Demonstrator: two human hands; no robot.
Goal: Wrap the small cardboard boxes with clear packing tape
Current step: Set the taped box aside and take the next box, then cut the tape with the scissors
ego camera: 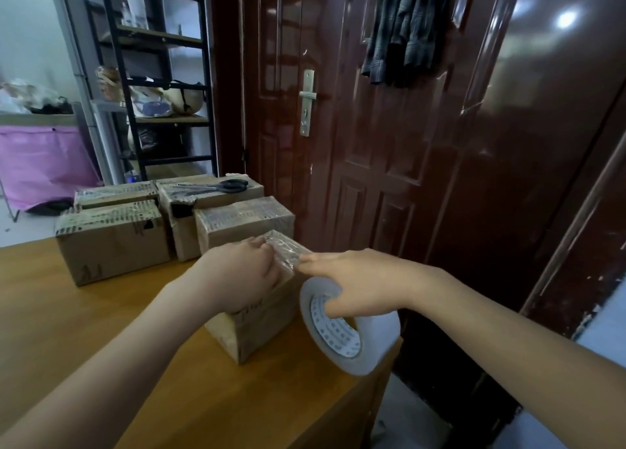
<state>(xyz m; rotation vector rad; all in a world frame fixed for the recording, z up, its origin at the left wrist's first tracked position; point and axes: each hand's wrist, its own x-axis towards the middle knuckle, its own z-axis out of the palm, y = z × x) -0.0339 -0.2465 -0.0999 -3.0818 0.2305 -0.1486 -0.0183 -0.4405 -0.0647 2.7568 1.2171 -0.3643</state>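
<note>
We look down past a glossy dark red door (389,143) at a wooden surface (111,340). At its far edge sit four taped cardboard boxes (111,242) packed close together, and black scissors (223,187) lie on top of the rear one. Nearer to us, close to the right edge of the surface, stands the small cardboard box (257,330) we are working on, with clear tape (286,250) lying shiny and crinkled over its top. Just beside it on the right, the big tape roll (342,333) is held on edge at the surface's edge. Our right hand (359,282) has its thumb hooked into the roll's core, while its other fingers (313,262) reach out straight and together toward the tape on the box. Our left hand (244,276) rests over the box's top, its fingers (262,245) curled and pinching the tape there.
</note>
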